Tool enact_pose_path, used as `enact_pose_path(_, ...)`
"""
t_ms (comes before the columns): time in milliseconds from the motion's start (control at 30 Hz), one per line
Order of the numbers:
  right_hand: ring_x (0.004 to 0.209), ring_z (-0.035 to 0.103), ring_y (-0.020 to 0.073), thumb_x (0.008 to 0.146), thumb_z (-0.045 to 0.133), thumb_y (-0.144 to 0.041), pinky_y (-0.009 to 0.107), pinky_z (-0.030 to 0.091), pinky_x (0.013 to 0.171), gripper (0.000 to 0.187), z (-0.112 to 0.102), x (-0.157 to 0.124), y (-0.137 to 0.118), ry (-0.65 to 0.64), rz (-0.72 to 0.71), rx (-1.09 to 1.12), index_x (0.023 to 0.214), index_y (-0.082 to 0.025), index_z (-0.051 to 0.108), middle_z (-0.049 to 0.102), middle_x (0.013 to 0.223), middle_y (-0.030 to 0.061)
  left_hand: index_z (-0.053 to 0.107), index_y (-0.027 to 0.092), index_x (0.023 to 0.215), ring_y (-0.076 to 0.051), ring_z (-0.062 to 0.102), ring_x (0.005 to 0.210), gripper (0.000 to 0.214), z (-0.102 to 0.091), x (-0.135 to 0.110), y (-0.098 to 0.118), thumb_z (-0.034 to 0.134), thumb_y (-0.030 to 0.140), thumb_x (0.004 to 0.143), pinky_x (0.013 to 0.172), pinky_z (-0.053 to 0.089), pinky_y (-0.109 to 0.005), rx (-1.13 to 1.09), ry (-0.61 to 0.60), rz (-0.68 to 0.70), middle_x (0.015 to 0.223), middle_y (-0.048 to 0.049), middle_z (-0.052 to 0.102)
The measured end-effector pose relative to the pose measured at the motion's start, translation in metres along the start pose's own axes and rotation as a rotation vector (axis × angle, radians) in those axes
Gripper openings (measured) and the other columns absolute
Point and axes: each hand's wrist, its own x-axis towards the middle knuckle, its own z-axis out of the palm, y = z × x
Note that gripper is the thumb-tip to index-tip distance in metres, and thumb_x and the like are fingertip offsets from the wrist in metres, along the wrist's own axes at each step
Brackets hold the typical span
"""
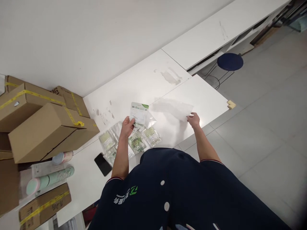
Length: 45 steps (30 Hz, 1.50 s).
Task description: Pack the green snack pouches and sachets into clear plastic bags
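Note:
My left hand (127,127) pinches the lower left edge of a white packet with green print (139,112), held above the table. At the right, my right hand (193,120) grips the edge of a clear plastic bag (171,108) that stretches out to the left over the white table. Under and around my left hand lie several flat packets in clear wrapping, among them a green packet (137,142), a pale green one (151,136) and another pale one (107,140). My left forearm hides part of this group.
Cardboard boxes with yellow tape (45,134) are stacked on the left. A black phone (103,164) lies near the packets; a mint green bottle (50,179) rests farther left. A dark blue stool (230,61) stands beyond the white table (203,91), whose corner has a yellowish guard (231,104).

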Motion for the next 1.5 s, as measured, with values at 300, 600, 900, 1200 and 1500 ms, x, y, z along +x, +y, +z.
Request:
enact_pose_path(300, 0.117, 0.045, 0.0333, 0.079, 0.062, -0.053, 0.051, 0.035, 0.099, 0.048, 0.025, -0.034, -0.003, -0.158, -0.456, -0.427, 0.111, -0.018, 0.056, 0.055, 0.119, 0.0177, 0.056, 0.019, 0.086, -0.018, 0.067, 0.089, 0.046, 0.025, -0.047, -0.047, 0.079, 0.051, 0.063, 0.077, 0.052, -0.029, 0.033, -0.157, -0.208, 0.097, -0.0042, 0.072)
enact_pose_path(600, 0.101, 0.056, 0.0231, 0.092, 0.049, -0.028, 0.046, 0.039, 0.092, 0.022, 0.041, 0.014, -0.115, -0.127, -0.544, -0.482, 0.076, -0.017, 0.059, 0.06, 0.076, 0.0085, 0.059, 0.02, 0.085, -0.018, 0.067, 0.088, 0.037, 0.025, -0.06, -0.042, 0.079, 0.043, 0.067, 0.078, 0.052, -0.03, -0.042, -0.19, -0.21, 0.095, -0.0034, 0.072)
enact_pose_path(900, 0.109, 0.059, 0.0238, 0.101, 0.033, -0.042, 0.049, 0.041, 0.095, 0.042, -0.06, 0.041, -0.241, 0.078, -0.978, -0.482, 0.121, -0.018, 0.061, 0.065, 0.113, 0.0083, 0.057, 0.021, 0.082, -0.018, 0.068, 0.085, 0.035, 0.004, -0.075, -0.021, 0.079, 0.044, 0.067, 0.076, 0.054, -0.031, -0.014, -0.119, -0.161, 0.092, -0.0022, 0.072)
enact_pose_path(1200, 0.126, 0.048, 0.0293, 0.091, 0.041, -0.009, 0.051, 0.038, 0.102, 0.05, -0.027, -0.034, -0.041, -0.226, -1.041, -0.885, 0.136, -0.025, 0.055, 0.055, 0.139, 0.0067, 0.058, 0.021, 0.085, -0.015, 0.067, 0.082, 0.035, -0.011, -0.07, -0.009, 0.08, 0.041, 0.067, 0.073, 0.053, -0.026, -0.063, -0.1, -0.084, 0.09, -0.0001, 0.071)
enact_pose_path(1500, 0.137, 0.036, 0.0308, 0.083, 0.047, -0.008, 0.054, 0.03, 0.107, 0.058, -0.021, -0.051, 0.082, -0.457, -0.994, -1.153, 0.133, -0.036, 0.057, 0.041, 0.151, 0.0014, 0.061, 0.017, 0.091, -0.013, 0.062, 0.073, 0.04, 0.039, -0.042, -0.014, 0.078, 0.045, 0.068, 0.067, 0.049, -0.024, 0.148, -0.368, -0.212, 0.084, 0.0008, 0.068)
